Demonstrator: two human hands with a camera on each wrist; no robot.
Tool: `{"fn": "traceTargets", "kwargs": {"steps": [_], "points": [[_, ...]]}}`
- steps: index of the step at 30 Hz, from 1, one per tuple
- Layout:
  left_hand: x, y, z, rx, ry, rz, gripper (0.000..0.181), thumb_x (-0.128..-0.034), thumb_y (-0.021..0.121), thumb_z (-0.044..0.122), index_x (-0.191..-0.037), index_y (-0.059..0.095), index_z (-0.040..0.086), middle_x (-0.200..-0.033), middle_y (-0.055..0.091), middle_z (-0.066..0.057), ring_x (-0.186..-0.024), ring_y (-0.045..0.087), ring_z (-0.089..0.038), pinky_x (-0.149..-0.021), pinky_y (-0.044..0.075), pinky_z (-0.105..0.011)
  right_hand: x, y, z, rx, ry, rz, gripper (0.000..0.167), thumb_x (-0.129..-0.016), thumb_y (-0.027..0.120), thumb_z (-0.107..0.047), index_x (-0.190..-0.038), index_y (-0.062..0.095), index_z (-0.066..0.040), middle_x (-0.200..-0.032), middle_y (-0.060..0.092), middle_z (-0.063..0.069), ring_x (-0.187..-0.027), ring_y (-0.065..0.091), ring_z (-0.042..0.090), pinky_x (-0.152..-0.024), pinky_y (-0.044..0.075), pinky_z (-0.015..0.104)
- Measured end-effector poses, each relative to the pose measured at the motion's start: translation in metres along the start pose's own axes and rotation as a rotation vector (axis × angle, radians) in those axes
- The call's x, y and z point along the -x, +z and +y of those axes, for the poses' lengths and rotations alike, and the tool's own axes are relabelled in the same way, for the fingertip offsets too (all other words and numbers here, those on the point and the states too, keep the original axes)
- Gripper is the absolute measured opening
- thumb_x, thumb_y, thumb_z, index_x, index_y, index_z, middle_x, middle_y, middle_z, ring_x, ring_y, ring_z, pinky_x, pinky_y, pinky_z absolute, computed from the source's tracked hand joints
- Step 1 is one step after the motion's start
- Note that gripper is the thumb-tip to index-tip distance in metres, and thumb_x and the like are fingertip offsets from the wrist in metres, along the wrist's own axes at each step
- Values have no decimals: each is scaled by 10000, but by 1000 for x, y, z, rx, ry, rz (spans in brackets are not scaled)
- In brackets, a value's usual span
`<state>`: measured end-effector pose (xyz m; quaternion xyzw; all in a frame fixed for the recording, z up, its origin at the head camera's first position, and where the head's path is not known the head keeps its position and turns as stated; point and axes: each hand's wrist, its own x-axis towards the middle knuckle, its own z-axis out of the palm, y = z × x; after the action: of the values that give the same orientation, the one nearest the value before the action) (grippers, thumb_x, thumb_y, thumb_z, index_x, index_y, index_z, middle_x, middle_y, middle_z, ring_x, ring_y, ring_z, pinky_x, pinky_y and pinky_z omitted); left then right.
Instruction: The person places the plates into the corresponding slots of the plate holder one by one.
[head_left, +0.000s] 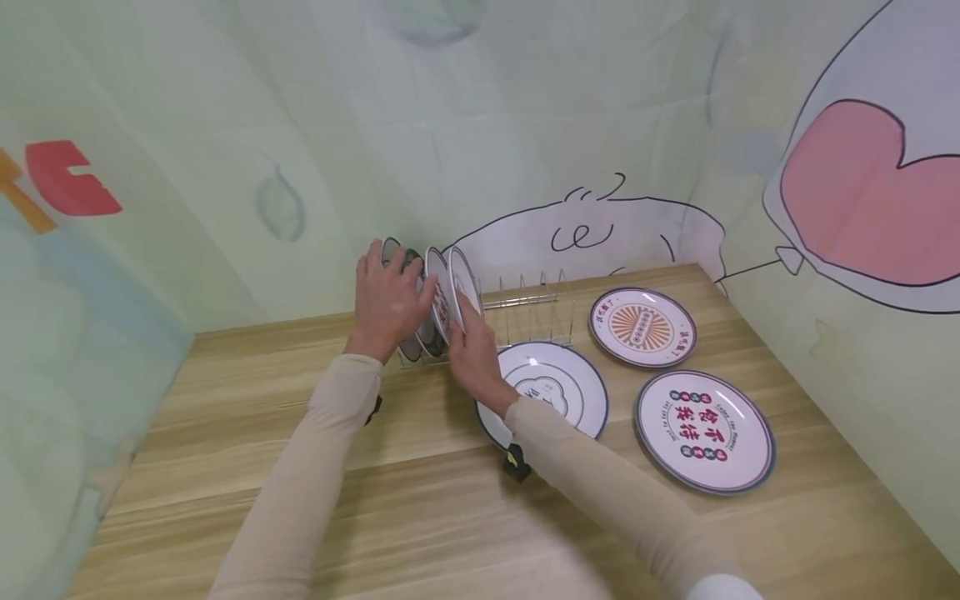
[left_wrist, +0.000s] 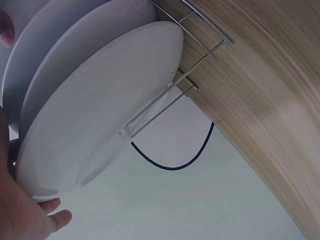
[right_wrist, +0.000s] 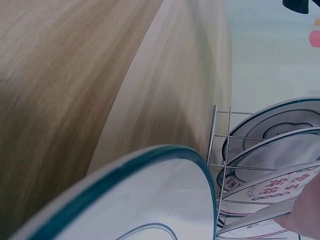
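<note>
A: Behind everything hangs a pale green printed backdrop (head_left: pixel 337 150) with a drawn balloon bearing a pink heart (head_left: pixel 862 196); in front is a wooden table (head_left: pixel 225 467). What is on it?

B: One wire rack (head_left: pixel 528 301) and seven plates that I can count: four standing in the rack, three lying flat.

A: Describe the flat ones.

B: A plate with a grey design (head_left: pixel 566 379) lies just in front of the rack. To its right are a plate with an orange sunburst (head_left: pixel 642 327), farther back, and a plate with red characters (head_left: pixel 705 432), nearer.

A: And the hands?

B: Two, both at the racked plates, near each other but apart. The right hand (head_left: pixel 477 358) pinches the rightmost racked plate (head_left: pixel 467 279) at its near edge, its thumb on the printed face. That plate is in the rack, leaning beside the third racked plate (head_left: pixel 437 271).

A: The left hand?

B: The left hand (head_left: pixel 393 300) lies over the two leftmost racked plates (head_left: pixel 389 248), fingers bent across their upper edges. Whether it grips them or only rests there, I cannot tell.

A: Any clothing?

B: Two beige sleeves (head_left: pixel 307 475) reach in from below.
</note>
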<state>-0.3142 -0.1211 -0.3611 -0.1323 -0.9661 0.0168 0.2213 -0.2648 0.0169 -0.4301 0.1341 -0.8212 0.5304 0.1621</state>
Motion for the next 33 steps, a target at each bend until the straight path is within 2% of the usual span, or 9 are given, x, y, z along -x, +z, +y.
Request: {"fn": "traceTargets", "kwargs": {"steps": [18, 33], "points": [[0, 0, 1, -1, -8, 4, 540, -1032, 381, 453, -1321, 629, 70, -1469, 533, -190, -1445, 319, -455, -1143, 327, -597, -6, 3, 8, -23, -4, -3, 561, -1009, 451, 0, -1546, 349, -125, -1492, 501, 185, -1308, 557, 339, -1054, 488, 480], [3, 0, 1, 14, 11, 64, 508, -1022, 429, 433, -1274, 655, 54, -1428, 568, -197, -1422, 358, -463, -1125, 351, -603, -5, 5, 20, -7, 47, -18, 569, -1032, 442, -41, -1569, 316, -181, -1532, 476, 131, -1350, 527, 311, -1095, 453, 460]]}}
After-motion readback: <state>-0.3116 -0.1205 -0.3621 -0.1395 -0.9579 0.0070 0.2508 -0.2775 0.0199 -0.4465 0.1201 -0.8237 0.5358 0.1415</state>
